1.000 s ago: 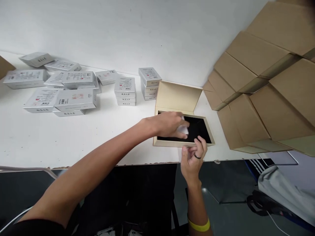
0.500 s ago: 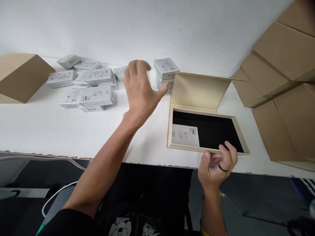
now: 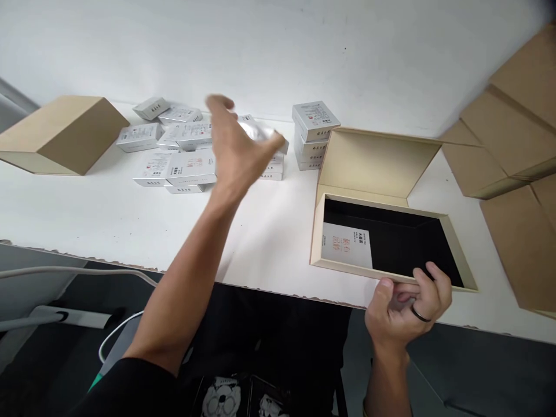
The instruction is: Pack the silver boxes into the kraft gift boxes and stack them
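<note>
My left hand (image 3: 237, 145) is over a stack of small silver boxes (image 3: 273, 168), fingers and thumb spread apart. Something white and silvery shows between thumb and fingers; motion blurs it, and whether I touch it is unclear. My right hand (image 3: 410, 307) pinches the front wall of an open gift box (image 3: 343, 265), thumb outside and fingertips over the rim. The gift box's cream-lined lid (image 3: 377, 165) leans back. Inside, one silver box with red print (image 3: 347, 246) lies at the left end, beside black lining.
Several silver boxes (image 3: 191, 165) lie in a loose pile on the left of the white table (image 3: 108, 214). Another silver stack (image 3: 316, 123) stands behind the gift box. Brown boxes (image 3: 69, 130) rest at far left, more (image 3: 516, 231) at right. A cable hangs below the table edge.
My view has swung slightly left, so the table things appear farther right. My left hand has moved left relative to the boxes, over the stack. My right hand keeps its hold.
</note>
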{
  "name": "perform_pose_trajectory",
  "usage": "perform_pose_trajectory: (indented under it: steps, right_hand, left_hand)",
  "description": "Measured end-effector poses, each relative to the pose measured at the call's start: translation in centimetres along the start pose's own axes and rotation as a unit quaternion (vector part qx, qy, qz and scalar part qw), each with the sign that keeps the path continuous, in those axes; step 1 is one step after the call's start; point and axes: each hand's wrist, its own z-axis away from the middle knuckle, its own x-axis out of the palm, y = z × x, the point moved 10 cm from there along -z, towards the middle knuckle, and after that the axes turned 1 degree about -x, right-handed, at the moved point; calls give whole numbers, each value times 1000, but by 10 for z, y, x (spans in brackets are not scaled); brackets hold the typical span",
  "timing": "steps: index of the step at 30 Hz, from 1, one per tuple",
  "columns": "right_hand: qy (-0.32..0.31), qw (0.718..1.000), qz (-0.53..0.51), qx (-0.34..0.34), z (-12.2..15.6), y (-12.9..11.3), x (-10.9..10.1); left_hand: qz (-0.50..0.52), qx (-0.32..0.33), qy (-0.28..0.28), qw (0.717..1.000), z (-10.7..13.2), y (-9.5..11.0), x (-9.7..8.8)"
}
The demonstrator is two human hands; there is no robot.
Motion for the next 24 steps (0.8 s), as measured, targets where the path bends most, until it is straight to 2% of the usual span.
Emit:
perform_pose_trajectory:
  steps: [2, 3, 4, 5, 7, 8, 10, 12, 14, 16, 17, 19, 21, 23, 24]
  right_hand:
    - [0, 1000, -1, 1, 0, 0, 0]
    - [1, 1000, -2, 2, 0, 0, 1]
    - [1, 1000, -3, 4, 0, 0, 1]
    - [1, 1000, -1, 7, 0, 0, 1]
    - [0, 1000, 3, 8, -1, 0, 1]
    - [-1, 1000, 5, 7, -1, 0, 1]
    - [-3, 1000, 9, 2, -2, -1, 1]
    - [-5, 1000, 12, -2, -2, -2, 1]
    - [-4, 1000, 17, -3, -2, -3, 1]
    - [-3, 1000, 20, -4, -3, -4, 1]
    - [-2, 1000, 20, -5, -3, -4, 1]
    - [-1, 1000, 19, -7, -3, -4, 1]
    - [-1, 1000, 20, -8, -3, -4, 1]
    - [-3, 1000, 25, -7, -2, -2, 0]
    - [-4, 1000, 26, -6, -1, -1, 0]
  left_hand:
    - [111, 31, 88, 989, 2, 19, -33]
    - [163, 55, 114, 979, 5, 32, -45]
    - [199, 93, 101, 970, 9, 51, -49]
    - [219, 137, 53, 965, 14, 74, -47]
    - [206, 224, -128, 944, 35, 123, -19]
    - [179, 264, -230, 920, 52, 144, 1]
    - [105, 336, -399, 847, 93, 171, 38]
    - [16, 381, -509, 772, 127, 179, 70]
    - [-79, 378, -589, 710, 149, 172, 96]
    - [-153, 350, -639, 667, 161, 159, 111]
    - [-177, 338, -651, 656, 164, 154, 114]
    - [-193, 336, -654, 650, 168, 150, 116]
    - [-173, 343, -639, 666, 168, 149, 113]
    - [-109, 347, -596, 716, 159, 152, 106]
    - [-68, 336, -554, 759, 146, 151, 101]
